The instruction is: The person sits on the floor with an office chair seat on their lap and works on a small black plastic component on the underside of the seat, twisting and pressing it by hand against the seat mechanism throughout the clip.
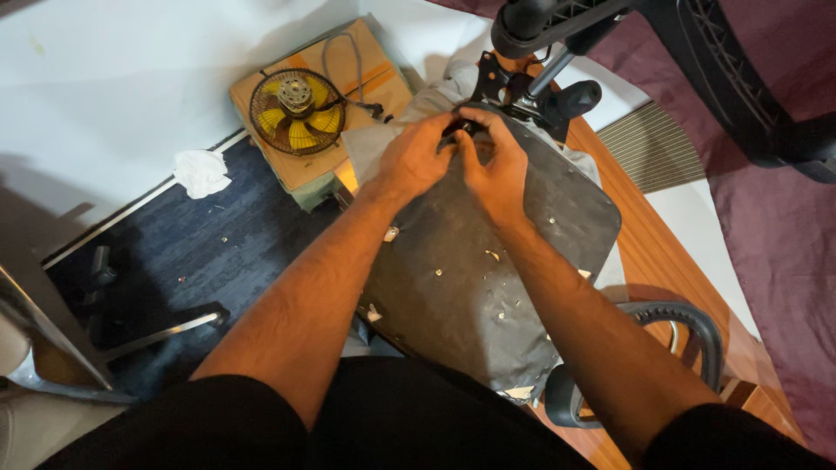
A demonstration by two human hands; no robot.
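Both hands meet at upper centre of frame: left hand (416, 157) and right hand (495, 165) sit side by side, fingers curled together on a small dark part at the top edge of the seat underside (470, 287), thumbs nearly touching. Exact grip on that part can't be told, fingers hide it. Seat underside is a dark, flat, rounded panel lying tilted across centre of frame, speckled w/ pale flecks and chips, grey fabric (383, 139) showing past its upper left edge. Just above the hands, the black chair mechanism (522, 87) w/ a metal rod runs up to the black chair base (557, 22) at top of frame. Curved black armrest (688, 326) lies at lower right, on the wood bench (662, 261) that shows along the panel's right side. Upper left of centre: small fan (297, 111) w/ yellow blades and black wire guard rests on a cardboard box (366, 61), near the left hand but apart. Crumpled white tissue (201, 171) at left, on the edge of the dark blue carpet (183, 244). Maroon cloth (766, 218) covers the right side.
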